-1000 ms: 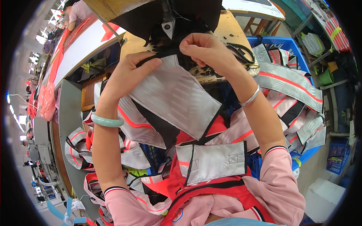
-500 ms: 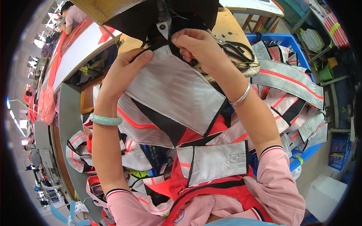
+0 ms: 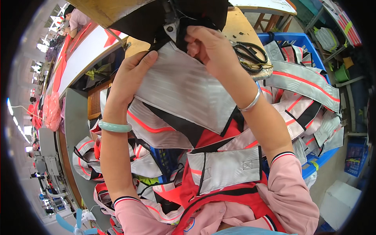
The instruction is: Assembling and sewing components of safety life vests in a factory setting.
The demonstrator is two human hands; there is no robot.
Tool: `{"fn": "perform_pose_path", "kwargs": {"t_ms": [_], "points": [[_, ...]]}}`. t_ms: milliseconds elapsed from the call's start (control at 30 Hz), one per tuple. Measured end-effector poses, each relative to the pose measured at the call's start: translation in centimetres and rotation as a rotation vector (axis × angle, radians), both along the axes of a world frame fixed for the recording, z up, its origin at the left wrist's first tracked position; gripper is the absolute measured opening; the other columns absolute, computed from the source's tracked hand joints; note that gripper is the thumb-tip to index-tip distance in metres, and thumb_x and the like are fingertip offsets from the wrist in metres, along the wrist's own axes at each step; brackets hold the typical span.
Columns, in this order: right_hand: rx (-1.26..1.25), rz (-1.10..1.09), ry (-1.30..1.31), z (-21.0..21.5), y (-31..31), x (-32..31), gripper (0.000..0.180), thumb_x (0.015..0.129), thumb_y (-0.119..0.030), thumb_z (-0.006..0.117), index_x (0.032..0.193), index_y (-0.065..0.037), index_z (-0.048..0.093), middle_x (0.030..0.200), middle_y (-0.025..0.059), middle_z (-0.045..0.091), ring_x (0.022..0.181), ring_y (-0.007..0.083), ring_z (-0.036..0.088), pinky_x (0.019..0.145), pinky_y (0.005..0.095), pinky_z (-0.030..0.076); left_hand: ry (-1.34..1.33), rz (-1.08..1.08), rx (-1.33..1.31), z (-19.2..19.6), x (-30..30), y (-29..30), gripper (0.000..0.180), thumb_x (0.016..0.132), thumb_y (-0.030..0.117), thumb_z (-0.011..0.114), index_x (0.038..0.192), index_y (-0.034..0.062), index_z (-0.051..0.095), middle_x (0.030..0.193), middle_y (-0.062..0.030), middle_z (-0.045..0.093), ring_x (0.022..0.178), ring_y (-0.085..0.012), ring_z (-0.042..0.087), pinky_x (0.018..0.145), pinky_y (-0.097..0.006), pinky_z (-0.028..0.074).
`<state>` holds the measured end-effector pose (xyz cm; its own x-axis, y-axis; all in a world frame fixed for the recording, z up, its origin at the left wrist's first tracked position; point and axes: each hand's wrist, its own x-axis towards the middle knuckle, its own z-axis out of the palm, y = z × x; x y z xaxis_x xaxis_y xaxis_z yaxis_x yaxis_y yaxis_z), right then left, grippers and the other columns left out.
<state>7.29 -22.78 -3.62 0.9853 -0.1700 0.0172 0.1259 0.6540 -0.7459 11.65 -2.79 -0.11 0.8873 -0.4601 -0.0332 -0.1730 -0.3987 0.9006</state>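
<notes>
A silver-grey fabric panel [image 3: 184, 84] with black edging hangs between my hands at the sewing machine. My left hand [image 3: 135, 70] pinches its upper left edge, thumb on top. Close to the metal presser foot [image 3: 171, 29], my right hand [image 3: 205, 45] has its fingers curled together at the panel's upper right edge, against dark material; what exactly they pinch is hard to see. The panel's top corner lies at the foot, beneath the dark machine head [image 3: 137, 23]. Below, the panel joins more silver, red and black fabric [image 3: 156, 125].
Black-handled scissors [image 3: 252, 56] lie on the wooden table right of my right hand. A blue crate [image 3: 309, 43] heaped with silver and red-striped pieces [image 3: 303, 82] stands at the right. More pieces [image 3: 84, 156] pile up at the left. Another person [image 3: 76, 19] leans over a far table.
My right hand has shifted slightly up and right beside the presser foot. The whole view has moved a little; my left hand keeps its hold on the panel.
</notes>
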Motion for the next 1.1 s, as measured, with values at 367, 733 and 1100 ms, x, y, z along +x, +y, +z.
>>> {"fn": "perform_pose_path", "kwargs": {"t_ms": [367, 733, 1100], "points": [[-1.804, -0.09, -0.446, 2.4, 2.8, -9.5, 0.071, 0.069, -0.026, 0.076, 0.132, -0.009, 0.047, 0.097, 0.0121, 0.064, 0.064, 0.0296, 0.064, 0.055, 0.0358, 0.052, -0.001, -0.413, 0.345, -0.9, -4.9, -1.8, 0.026, 0.085, 0.018, 0.065, 0.101, -0.0016, 0.063, 0.091, -0.0057, 0.068, 0.082, -0.0103, 0.059, 0.072, -0.028, 0.048], [-1.603, 0.029, -0.336, 0.3, -3.0, -9.8, 0.017, 0.076, -0.021, 0.069, 0.078, -0.004, 0.066, 0.071, 0.009, 0.062, 0.064, 0.0272, 0.059, 0.056, 0.0348, 0.045, 0.275, -0.279, 0.094, -4.6, -8.4, 0.9, 0.025, 0.087, 0.017, 0.065, 0.104, -0.0017, 0.063, 0.082, -0.0004, 0.062, 0.076, -0.0072, 0.053, 0.07, -0.025, 0.046], [-1.512, -0.107, -0.055, 2.7, -5.6, -6.9, 0.031, 0.08, -0.034, 0.067, 0.084, -0.004, 0.069, 0.064, 0.0107, 0.061, 0.059, 0.0246, 0.059, 0.057, 0.0348, 0.044, -0.325, -0.133, 0.12, -0.3, -5.6, -0.4, 0.021, 0.086, 0.017, 0.066, 0.092, -0.0038, 0.063, 0.072, -0.0052, 0.059, 0.067, -0.0104, 0.052, 0.064, -0.026, 0.043]]}}
